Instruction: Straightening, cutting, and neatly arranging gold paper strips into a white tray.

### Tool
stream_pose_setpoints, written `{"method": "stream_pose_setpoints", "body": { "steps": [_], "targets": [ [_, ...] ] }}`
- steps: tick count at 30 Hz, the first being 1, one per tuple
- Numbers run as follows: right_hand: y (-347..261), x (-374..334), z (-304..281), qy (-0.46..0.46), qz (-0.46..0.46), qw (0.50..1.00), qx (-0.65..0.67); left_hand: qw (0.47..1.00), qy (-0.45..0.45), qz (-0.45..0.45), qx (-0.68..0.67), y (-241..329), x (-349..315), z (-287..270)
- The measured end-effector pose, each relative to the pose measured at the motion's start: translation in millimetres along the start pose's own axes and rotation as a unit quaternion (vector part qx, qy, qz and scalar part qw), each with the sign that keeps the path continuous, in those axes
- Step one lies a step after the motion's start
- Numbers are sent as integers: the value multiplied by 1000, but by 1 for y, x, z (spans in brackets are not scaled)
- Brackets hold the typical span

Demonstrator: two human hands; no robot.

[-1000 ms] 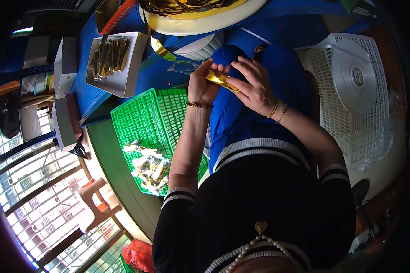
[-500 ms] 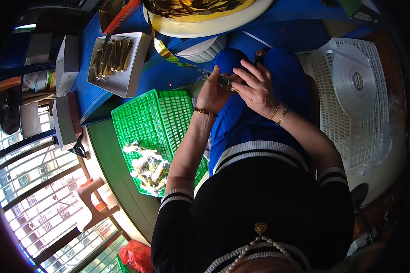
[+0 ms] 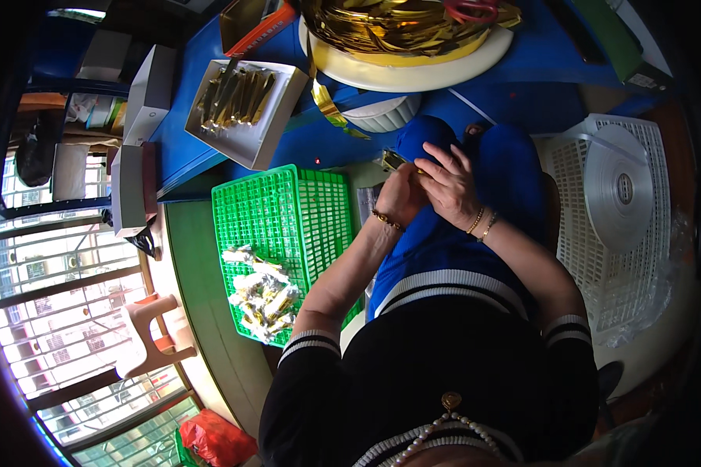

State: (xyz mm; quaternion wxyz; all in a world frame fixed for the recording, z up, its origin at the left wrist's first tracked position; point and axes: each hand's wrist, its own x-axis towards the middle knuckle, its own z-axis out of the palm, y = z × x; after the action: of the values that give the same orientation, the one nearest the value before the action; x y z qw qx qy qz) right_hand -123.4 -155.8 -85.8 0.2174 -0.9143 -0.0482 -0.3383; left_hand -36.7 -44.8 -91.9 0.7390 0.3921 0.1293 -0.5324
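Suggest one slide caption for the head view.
Left hand and right hand handle a shiny piece near a green basket.

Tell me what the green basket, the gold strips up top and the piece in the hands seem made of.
Green basket: likely moulded plastic with a slight sheen, given its regular openwork lattice.
Gold strips: probably metallised film or foil, mirror-bright, judging by sharp highlights and crinkles.
Held piece: perhaps glossy film or foil, from its bright glints; mostly covered, so unsure.

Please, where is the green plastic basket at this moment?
In the head view, the green basket is left of the left hand, pictured just below the open white box.
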Motion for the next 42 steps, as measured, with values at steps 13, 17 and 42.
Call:
{"method": "stream_pose_setpoints", "body": {
  "steps": [13,17,42],
  "targets": [
    [6,2,-5,-3,-29,999,24,997,-58,-40,19,3,5,-17],
    [0,8,-5,-16,-24,1000,7,997,-69,21,41,2,15,-38],
    [54,119,-116,116,-2,993,8,420,466,470,621,372,-55,-85]
  ]
}}
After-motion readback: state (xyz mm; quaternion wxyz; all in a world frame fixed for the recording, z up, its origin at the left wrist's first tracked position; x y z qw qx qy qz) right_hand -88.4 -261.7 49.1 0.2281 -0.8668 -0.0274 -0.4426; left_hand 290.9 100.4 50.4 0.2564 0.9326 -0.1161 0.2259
